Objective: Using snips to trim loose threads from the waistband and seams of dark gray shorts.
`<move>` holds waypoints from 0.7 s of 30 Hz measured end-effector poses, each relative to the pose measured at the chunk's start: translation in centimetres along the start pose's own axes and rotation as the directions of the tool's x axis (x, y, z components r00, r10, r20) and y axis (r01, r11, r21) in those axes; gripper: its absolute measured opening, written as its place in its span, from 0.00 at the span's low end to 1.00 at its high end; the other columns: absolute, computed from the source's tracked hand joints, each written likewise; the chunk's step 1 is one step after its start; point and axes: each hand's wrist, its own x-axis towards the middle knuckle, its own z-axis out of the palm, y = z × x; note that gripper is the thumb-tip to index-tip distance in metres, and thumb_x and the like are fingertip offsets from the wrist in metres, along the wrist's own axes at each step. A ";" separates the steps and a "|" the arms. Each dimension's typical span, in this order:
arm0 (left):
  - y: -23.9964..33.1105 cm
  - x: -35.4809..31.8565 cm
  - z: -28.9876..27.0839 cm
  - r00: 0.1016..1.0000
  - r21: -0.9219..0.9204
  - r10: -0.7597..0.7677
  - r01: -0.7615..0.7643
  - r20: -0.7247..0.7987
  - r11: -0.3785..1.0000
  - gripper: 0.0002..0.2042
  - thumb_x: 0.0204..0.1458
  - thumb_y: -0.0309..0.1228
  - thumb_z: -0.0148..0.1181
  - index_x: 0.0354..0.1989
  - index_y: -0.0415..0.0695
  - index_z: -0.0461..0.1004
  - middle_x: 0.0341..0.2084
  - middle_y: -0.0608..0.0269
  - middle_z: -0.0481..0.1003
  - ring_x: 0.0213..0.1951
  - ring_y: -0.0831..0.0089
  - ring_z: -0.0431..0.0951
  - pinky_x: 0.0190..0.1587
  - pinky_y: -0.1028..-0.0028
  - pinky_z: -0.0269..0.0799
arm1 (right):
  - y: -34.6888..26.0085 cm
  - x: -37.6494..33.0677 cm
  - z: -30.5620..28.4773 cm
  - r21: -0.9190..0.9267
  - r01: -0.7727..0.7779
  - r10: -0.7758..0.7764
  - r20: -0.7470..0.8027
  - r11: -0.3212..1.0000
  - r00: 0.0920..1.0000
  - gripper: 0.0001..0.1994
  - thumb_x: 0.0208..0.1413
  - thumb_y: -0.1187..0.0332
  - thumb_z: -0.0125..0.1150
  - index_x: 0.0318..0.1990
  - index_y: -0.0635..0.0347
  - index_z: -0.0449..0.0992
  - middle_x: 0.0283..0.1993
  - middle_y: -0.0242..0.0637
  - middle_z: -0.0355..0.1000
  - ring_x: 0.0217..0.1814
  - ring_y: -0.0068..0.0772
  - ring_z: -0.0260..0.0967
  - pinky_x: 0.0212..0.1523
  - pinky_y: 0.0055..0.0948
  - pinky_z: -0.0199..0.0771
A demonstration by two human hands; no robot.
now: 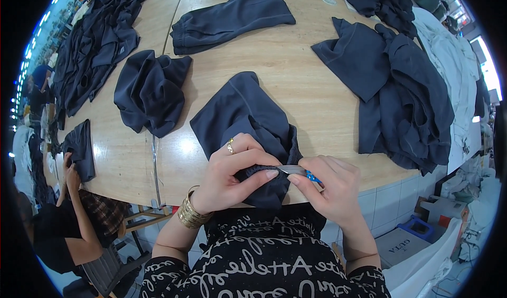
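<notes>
A dark navy garment (235, 105) lies in front of me at the table's near edge, part of it hanging over. My left hand (235, 171), with a ring and several bangles, pinches its gathered elastic edge between thumb and fingers. In my right hand (332, 184) is a pair of small thread snips (289, 169) with silver blades and a blue part at the grip. The blade tips touch or nearly touch the gathered edge beside my left fingertips. Whether a thread lies between the blades is too small to tell.
On the wooden table (296, 71) lie a crumpled dark garment (153, 92), a flat folded one (232, 23), a heap at right (406, 97) and a long pile at far left (97, 49). At left a seated co-worker's hands (71, 174) hold a dark piece (82, 147). White fabric (449, 71) hangs at right.
</notes>
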 end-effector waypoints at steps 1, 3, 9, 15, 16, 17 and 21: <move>0.0 0.0 0.0 1.000 -0.004 -0.004 0.004 0.000 1.000 0.06 0.43 0.24 0.65 0.32 0.42 0.79 0.25 0.65 0.71 0.29 0.72 0.69 0.32 0.76 0.63 | 0.0 0.1 -0.1 -0.007 0.004 -0.004 0.000 1.000 1.000 0.10 0.43 0.66 0.68 0.28 0.62 0.74 0.20 0.34 0.68 0.19 0.31 0.64 0.20 0.26 0.60; 0.0 0.0 0.0 1.000 -0.007 -0.004 0.004 -0.002 1.000 0.06 0.43 0.23 0.65 0.32 0.42 0.79 0.25 0.65 0.71 0.30 0.72 0.69 0.32 0.76 0.63 | 0.1 0.1 -0.1 -0.014 0.008 -0.008 0.000 1.000 1.000 0.10 0.43 0.67 0.68 0.28 0.62 0.74 0.20 0.35 0.68 0.18 0.32 0.64 0.20 0.26 0.60; 0.0 0.0 -0.1 1.000 -0.005 -0.001 0.001 0.001 1.000 0.06 0.44 0.23 0.65 0.32 0.42 0.78 0.25 0.64 0.71 0.30 0.72 0.69 0.33 0.76 0.64 | 0.0 0.1 -0.2 0.047 -0.069 0.071 -0.036 0.997 0.997 0.11 0.44 0.63 0.68 0.30 0.59 0.75 0.23 0.34 0.71 0.19 0.31 0.68 0.20 0.26 0.64; -0.1 -0.1 0.1 1.000 0.009 -0.020 0.020 -0.017 1.000 0.07 0.42 0.23 0.66 0.32 0.42 0.78 0.27 0.64 0.72 0.31 0.71 0.70 0.34 0.76 0.65 | -1.1 0.6 0.9 0.380 -0.183 0.216 -0.045 0.906 0.975 0.09 0.42 0.74 0.69 0.32 0.60 0.76 0.22 0.29 0.67 0.19 0.19 0.58 0.21 0.17 0.55; 0.0 -0.1 0.2 0.999 0.006 -0.025 0.025 -0.020 1.000 0.08 0.41 0.23 0.67 0.32 0.42 0.77 0.27 0.63 0.72 0.31 0.71 0.71 0.34 0.76 0.65 | -0.9 0.5 1.3 0.372 -0.105 0.133 -0.053 0.922 0.990 0.11 0.41 0.76 0.69 0.35 0.60 0.75 0.23 0.28 0.67 0.19 0.18 0.57 0.21 0.17 0.55; -0.1 -0.1 0.3 0.999 0.006 -0.025 0.025 -0.020 1.000 0.08 0.41 0.23 0.67 0.32 0.42 0.77 0.27 0.63 0.72 0.31 0.71 0.71 0.34 0.76 0.65 | -0.7 0.3 1.6 0.363 -0.025 0.050 -0.059 0.931 0.997 0.14 0.41 0.78 0.69 0.38 0.60 0.75 0.24 0.27 0.67 0.20 0.16 0.57 0.21 0.16 0.54; -0.3 -0.1 0.5 1.000 0.036 -0.006 0.007 -0.017 0.999 0.08 0.40 0.23 0.68 0.31 0.42 0.77 0.28 0.63 0.72 0.32 0.71 0.71 0.35 0.76 0.66 | 0.1 0.2 2.1 0.346 0.088 -0.036 -0.154 0.934 0.987 0.10 0.46 0.77 0.65 0.37 0.60 0.74 0.26 0.27 0.66 0.19 0.14 0.55 0.20 0.15 0.52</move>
